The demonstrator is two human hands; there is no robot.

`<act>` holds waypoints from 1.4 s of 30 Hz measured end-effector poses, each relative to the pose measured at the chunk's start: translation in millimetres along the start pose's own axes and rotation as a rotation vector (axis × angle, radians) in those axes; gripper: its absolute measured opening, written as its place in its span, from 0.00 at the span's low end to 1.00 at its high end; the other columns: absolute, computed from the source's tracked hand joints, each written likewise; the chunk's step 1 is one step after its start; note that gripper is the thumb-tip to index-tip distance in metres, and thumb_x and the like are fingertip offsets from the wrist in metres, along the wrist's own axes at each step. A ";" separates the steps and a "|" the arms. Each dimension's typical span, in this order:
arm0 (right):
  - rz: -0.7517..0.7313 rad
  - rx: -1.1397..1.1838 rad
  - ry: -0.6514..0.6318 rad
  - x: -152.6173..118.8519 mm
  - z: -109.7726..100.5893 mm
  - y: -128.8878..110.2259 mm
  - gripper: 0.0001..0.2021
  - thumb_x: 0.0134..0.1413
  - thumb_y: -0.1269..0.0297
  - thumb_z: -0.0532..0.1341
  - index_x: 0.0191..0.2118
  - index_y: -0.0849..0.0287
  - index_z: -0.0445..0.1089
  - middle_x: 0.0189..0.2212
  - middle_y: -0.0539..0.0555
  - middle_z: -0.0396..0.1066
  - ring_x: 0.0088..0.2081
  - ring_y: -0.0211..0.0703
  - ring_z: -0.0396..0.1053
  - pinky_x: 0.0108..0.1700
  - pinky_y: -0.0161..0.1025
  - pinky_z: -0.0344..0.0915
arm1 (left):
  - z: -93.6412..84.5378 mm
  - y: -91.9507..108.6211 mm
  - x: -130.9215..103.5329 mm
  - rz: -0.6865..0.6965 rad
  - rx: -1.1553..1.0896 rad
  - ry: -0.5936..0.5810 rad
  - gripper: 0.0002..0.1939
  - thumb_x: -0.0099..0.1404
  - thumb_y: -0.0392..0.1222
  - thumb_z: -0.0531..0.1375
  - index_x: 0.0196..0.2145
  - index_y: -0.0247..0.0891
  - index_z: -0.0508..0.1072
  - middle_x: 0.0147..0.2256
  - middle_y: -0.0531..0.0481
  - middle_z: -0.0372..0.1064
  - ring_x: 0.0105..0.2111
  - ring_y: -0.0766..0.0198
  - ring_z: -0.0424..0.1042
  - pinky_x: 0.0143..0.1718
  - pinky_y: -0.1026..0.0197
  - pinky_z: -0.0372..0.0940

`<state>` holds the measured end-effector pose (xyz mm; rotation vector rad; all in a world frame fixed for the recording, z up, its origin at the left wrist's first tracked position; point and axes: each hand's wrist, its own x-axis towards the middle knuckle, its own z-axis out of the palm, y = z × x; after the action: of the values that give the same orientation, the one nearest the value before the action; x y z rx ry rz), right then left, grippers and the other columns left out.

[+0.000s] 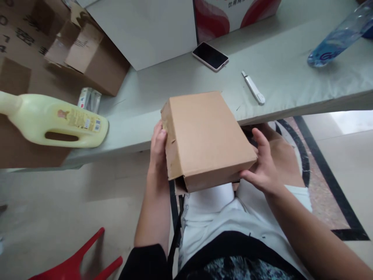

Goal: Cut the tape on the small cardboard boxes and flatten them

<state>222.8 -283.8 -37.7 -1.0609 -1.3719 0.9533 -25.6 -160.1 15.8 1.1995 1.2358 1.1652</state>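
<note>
A brown cardboard box (208, 134) is tilted in front of me, between the table's front edge and my lap. My left hand (159, 144) grips its left side, with the fingertips bent over the edge. At the box's lower right corner is my right hand (264, 167), its thumb against the near side and the index finger raised off the box. The other right fingers are partly hidden behind the corner. A flap at the near left corner stands slightly apart, showing a dark gap. What the box holds is hidden.
On the table (140, 116) lie a phone (210, 56), a white utility knife (253, 87) and a water bottle (335, 42). A yellow jug (52, 120) lies at the left, near an opened carton (93, 58). A red stool (75, 260) stands lower left.
</note>
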 end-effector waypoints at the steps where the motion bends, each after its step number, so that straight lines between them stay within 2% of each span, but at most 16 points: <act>1: -0.007 -0.008 0.036 1.5 -0.5 -1.8 0.46 0.53 0.44 0.66 0.71 0.36 0.40 0.62 0.55 0.64 0.61 0.55 0.67 0.58 0.55 0.69 | 0.3 3.9 0.8 0.029 0.015 -0.020 0.19 0.62 0.55 0.58 0.42 0.39 0.75 0.49 0.41 0.73 0.57 0.51 0.68 0.56 0.53 0.66; 3: -0.023 -0.041 0.098 4.9 -2.3 -7.5 0.43 0.52 0.42 0.66 0.70 0.38 0.47 0.62 0.55 0.63 0.59 0.54 0.68 0.54 0.51 0.72 | 1.2 13.6 0.5 0.062 0.041 -0.045 0.17 0.61 0.53 0.59 0.40 0.37 0.75 0.48 0.41 0.73 0.55 0.52 0.68 0.54 0.56 0.66; 5: -0.045 -0.086 0.155 6.9 -4.2 -14.8 0.40 0.52 0.42 0.66 0.68 0.41 0.54 0.59 0.56 0.64 0.57 0.54 0.68 0.53 0.49 0.73 | 2.7 25.9 -4.2 0.043 0.037 -0.054 0.15 0.61 0.50 0.60 0.39 0.37 0.75 0.41 0.44 0.73 0.48 0.55 0.71 0.45 0.59 0.68; 7: -0.079 -0.124 0.209 6.0 -5.9 -22.3 0.38 0.52 0.44 0.67 0.66 0.42 0.57 0.57 0.56 0.65 0.57 0.55 0.68 0.54 0.51 0.73 | 4.3 39.6 -12.6 -0.009 0.025 -0.044 0.11 0.62 0.49 0.60 0.35 0.38 0.74 0.32 0.48 0.71 0.37 0.61 0.71 0.33 0.63 0.66; 9: -0.120 -0.168 0.240 2.3 -8.6 -28.5 0.39 0.50 0.45 0.68 0.66 0.42 0.57 0.57 0.55 0.64 0.58 0.57 0.66 0.57 0.54 0.70 | 5.1 52.2 -21.3 -0.063 0.038 -0.018 0.09 0.62 0.47 0.60 0.30 0.39 0.72 0.27 0.50 0.68 0.30 0.64 0.69 0.28 0.64 0.64; 11: -0.165 -0.231 0.256 -1.9 -12.6 -32.2 0.40 0.48 0.45 0.69 0.66 0.39 0.56 0.57 0.54 0.62 0.58 0.58 0.65 0.60 0.57 0.68 | 4.8 61.0 -26.8 -0.088 0.063 0.021 0.08 0.62 0.46 0.61 0.31 0.39 0.73 0.28 0.50 0.69 0.32 0.62 0.71 0.31 0.63 0.66; 14: -0.213 -0.334 0.271 -1.8 -18.7 -30.5 0.40 0.48 0.43 0.68 0.66 0.35 0.54 0.57 0.53 0.62 0.57 0.58 0.66 0.60 0.59 0.67 | 3.9 62.9 -25.8 -0.033 0.042 0.050 0.09 0.61 0.48 0.62 0.36 0.41 0.76 0.33 0.47 0.74 0.43 0.54 0.74 0.43 0.59 0.70; 17: -0.195 -0.410 0.254 8.9 -19.4 -19.4 0.40 0.47 0.45 0.69 0.65 0.36 0.53 0.57 0.55 0.63 0.58 0.61 0.65 0.60 0.62 0.67 | 5.2 49.9 -16.3 0.035 -0.078 0.021 0.18 0.60 0.55 0.60 0.44 0.43 0.76 0.44 0.45 0.75 0.54 0.48 0.71 0.52 0.53 0.68; 21: 0.009 -0.445 0.261 22.8 -12.1 2.0 0.41 0.46 0.50 0.71 0.64 0.48 0.56 0.59 0.60 0.63 0.61 0.63 0.63 0.63 0.63 0.64 | 8.5 16.7 -4.1 0.012 -0.228 -0.084 0.27 0.58 0.61 0.58 0.49 0.44 0.74 0.51 0.44 0.74 0.59 0.47 0.68 0.58 0.51 0.66; 25: 0.140 -0.424 0.317 19.8 -5.2 18.7 0.41 0.46 0.54 0.71 0.65 0.52 0.55 0.62 0.62 0.60 0.54 0.58 0.70 0.54 0.56 0.73 | 5.0 -17.2 -2.7 -0.108 -0.205 -0.127 0.33 0.54 0.69 0.59 0.47 0.40 0.76 0.46 0.40 0.77 0.59 0.43 0.69 0.57 0.47 0.67; 29: 0.183 -0.294 0.294 12.8 -3.9 26.3 0.40 0.51 0.60 0.67 0.67 0.50 0.51 0.60 0.60 0.63 0.47 0.50 0.74 0.45 0.49 0.76 | -1.2 -41.4 -2.0 -0.091 -0.164 -0.082 0.36 0.54 0.73 0.59 0.45 0.39 0.76 0.43 0.39 0.78 0.60 0.43 0.68 0.58 0.47 0.66; 32: 0.160 -0.265 0.286 12.9 -6.3 25.3 0.34 0.54 0.61 0.65 0.65 0.51 0.56 0.59 0.59 0.65 0.54 0.51 0.71 0.51 0.47 0.74 | -5.1 -50.7 0.6 -0.055 -0.062 0.034 0.33 0.57 0.72 0.58 0.40 0.38 0.78 0.39 0.39 0.78 0.55 0.45 0.73 0.55 0.48 0.68; 34: 0.141 -0.275 0.276 15.4 -7.7 21.7 0.27 0.56 0.59 0.64 0.61 0.53 0.61 0.58 0.59 0.66 0.57 0.51 0.69 0.54 0.46 0.72 | -7.9 -52.6 0.7 -0.128 0.039 0.088 0.29 0.56 0.68 0.62 0.36 0.37 0.78 0.34 0.41 0.78 0.45 0.46 0.78 0.48 0.49 0.72; 37: 0.148 -0.280 0.268 21.1 -6.8 13.3 0.19 0.59 0.57 0.61 0.55 0.54 0.67 0.51 0.57 0.71 0.50 0.49 0.73 0.49 0.45 0.74 | -12.3 -52.5 -1.1 -0.323 0.083 0.063 0.25 0.56 0.65 0.65 0.33 0.37 0.78 0.28 0.43 0.76 0.33 0.51 0.78 0.35 0.53 0.73; 39: 0.142 -0.297 0.304 23.9 -4.8 6.2 0.15 0.60 0.55 0.61 0.50 0.53 0.69 0.46 0.56 0.74 0.45 0.48 0.74 0.46 0.45 0.74 | -15.4 -52.4 -0.5 -0.393 0.010 0.060 0.26 0.58 0.66 0.61 0.33 0.37 0.78 0.27 0.43 0.76 0.31 0.52 0.78 0.31 0.55 0.71; 42: 0.134 -0.353 0.460 22.1 -4.3 -4.2 0.12 0.58 0.52 0.61 0.43 0.52 0.72 0.41 0.57 0.75 0.43 0.51 0.73 0.44 0.48 0.73 | -20.7 -53.4 4.6 -0.285 -0.077 0.157 0.21 0.59 0.60 0.62 0.34 0.38 0.77 0.31 0.45 0.76 0.34 0.56 0.77 0.35 0.58 0.70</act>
<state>226.8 -263.8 -27.2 -1.5446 -1.1118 0.5178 -47.4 -157.4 -37.3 0.8543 1.4146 1.0982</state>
